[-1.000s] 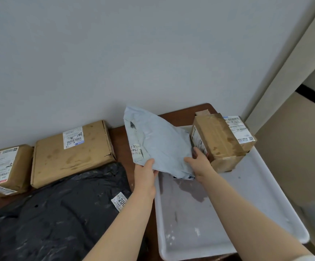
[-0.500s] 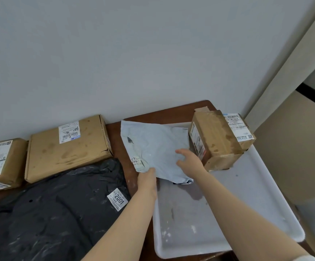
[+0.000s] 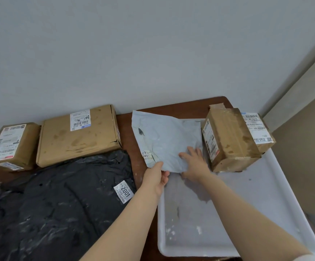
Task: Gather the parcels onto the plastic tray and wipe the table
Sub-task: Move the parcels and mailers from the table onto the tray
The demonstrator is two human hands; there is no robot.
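The pale mailer lies over the far-left corner of the white tray, its left part reaching past the rim above the brown table; a torn label shows near its 7 o'clock corner. The left grip, a bare hand, pinches the mailer's near edge at about 6 o'clock, thumb and fingers closed on the plastic. The right grip is wide, its fingers straight and spread, pressing flat on the mailer's near-right part at about 4 o'clock. Whether the mailer rests fully on the tray floor cannot be told. Just beside the mailer at 3 o'clock a taped box stands in the tray's far-right corner, tilted, one end propped on the rim, with labels on its top and on the side facing the mailer. The rest of the tray floor, toward 5 o'clock, is bare and smudged. At the mailer's 8 o'clock a large black bag sprawls over the table, a white label reading 2001 on its corner nearest the left grip. At 9 o'clock a flat box lies against the wall, touching the bag's far edge. Farther out at 9 o'clock, just beside the flat box, sits a small box with a long label on top.
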